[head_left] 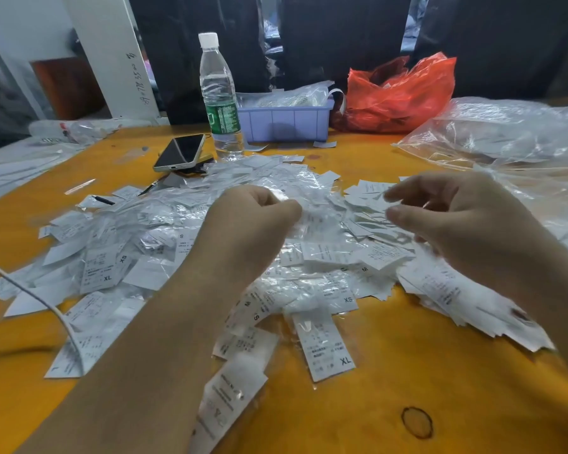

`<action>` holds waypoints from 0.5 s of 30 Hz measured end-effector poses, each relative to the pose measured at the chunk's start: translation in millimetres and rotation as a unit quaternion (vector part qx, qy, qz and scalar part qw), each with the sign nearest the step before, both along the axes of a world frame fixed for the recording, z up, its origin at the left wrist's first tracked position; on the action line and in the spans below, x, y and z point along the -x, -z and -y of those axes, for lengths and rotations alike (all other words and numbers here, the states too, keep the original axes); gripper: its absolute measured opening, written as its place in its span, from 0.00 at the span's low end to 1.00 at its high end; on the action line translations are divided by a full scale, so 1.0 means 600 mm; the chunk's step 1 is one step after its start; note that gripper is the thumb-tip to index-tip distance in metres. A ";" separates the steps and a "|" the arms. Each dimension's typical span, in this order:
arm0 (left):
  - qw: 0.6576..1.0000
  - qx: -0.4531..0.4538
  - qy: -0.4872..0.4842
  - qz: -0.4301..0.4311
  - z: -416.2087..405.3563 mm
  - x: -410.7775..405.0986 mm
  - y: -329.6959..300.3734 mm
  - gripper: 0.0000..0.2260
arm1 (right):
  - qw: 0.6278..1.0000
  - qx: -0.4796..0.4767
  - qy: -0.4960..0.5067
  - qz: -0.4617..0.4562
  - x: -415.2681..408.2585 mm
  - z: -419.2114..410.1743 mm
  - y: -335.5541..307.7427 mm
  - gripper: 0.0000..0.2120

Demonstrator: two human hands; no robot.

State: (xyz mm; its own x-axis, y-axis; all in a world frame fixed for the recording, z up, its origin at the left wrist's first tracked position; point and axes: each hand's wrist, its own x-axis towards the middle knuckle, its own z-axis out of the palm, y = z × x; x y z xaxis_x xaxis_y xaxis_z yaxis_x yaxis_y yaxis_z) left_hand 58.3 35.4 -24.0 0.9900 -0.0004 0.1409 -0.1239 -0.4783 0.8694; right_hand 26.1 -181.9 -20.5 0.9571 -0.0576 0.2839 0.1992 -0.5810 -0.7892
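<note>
A wide heap of white size labels (328,253), many sealed in small clear bags, covers the middle of the orange table (374,404). Printed sizes such as XL, XS, M and S show on some. My left hand (250,224) hovers over the heap's centre with its fingers curled, pinching a small clear plastic bag (292,204) at its fingertips. My right hand (456,221) is to the right, above loose unbagged labels (368,198). Its thumb and fingers are apart and hold nothing that I can make out. One bagged XL label (325,348) lies nearest me.
Behind the heap stand a water bottle (220,103), a phone (181,152), a lilac bin (286,121) and a red plastic bag (397,93). Large clear bags (505,132) lie at the right. A white cable (30,290) crosses the left side near a pen (102,200).
</note>
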 end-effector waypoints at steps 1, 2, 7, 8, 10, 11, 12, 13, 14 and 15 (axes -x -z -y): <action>0.999 -0.036 -0.021 0.009 -0.001 -0.002 0.004 0.09 | 0.994 0.092 0.026 0.044 -0.001 0.004 0.003 0.05; 0.998 -0.059 -0.036 0.008 -0.002 -0.002 0.006 0.08 | 0.986 0.156 0.035 0.057 -0.001 0.005 0.006 0.05; 0.988 -0.126 -0.085 0.006 -0.003 -0.001 0.009 0.05 | 0.949 0.306 0.016 -0.069 -0.006 -0.002 0.022 0.12; 0.987 -0.131 -0.087 0.016 -0.003 0.000 0.008 0.05 | 0.944 0.315 0.004 -0.095 -0.004 -0.005 0.020 0.14; 0.987 -0.130 -0.081 0.037 0.002 0.003 0.007 0.05 | 0.938 0.320 -0.016 -0.135 0.000 -0.009 0.017 0.18; 0.989 -0.125 -0.071 0.043 0.006 0.005 0.007 0.04 | 0.935 0.323 -0.022 -0.142 0.000 -0.010 0.017 0.18; 0.990 -0.118 -0.055 0.046 0.010 0.008 0.007 0.03 | 0.934 0.328 -0.024 -0.137 0.001 -0.011 0.018 0.17; 0.992 -0.112 -0.033 0.046 0.014 0.011 0.008 0.03 | 0.936 0.330 -0.023 -0.120 0.001 -0.012 0.020 0.12; 0.993 -0.108 -0.008 0.045 0.019 0.015 0.009 0.03 | 0.940 0.327 -0.020 -0.097 0.001 -0.012 0.021 0.07; 0.993 -0.106 0.014 0.044 0.023 0.017 0.010 0.03 | 0.944 0.319 -0.017 -0.079 0.000 -0.012 0.023 0.04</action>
State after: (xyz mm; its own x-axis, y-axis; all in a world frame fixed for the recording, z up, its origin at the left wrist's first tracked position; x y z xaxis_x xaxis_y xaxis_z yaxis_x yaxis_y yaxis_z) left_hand 47.9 21.8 -30.3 0.9733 -0.0662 0.2197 -0.2097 -0.6453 0.7345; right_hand 26.2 -174.9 -34.0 0.9886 0.1093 0.1036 0.1359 -0.9437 -0.3017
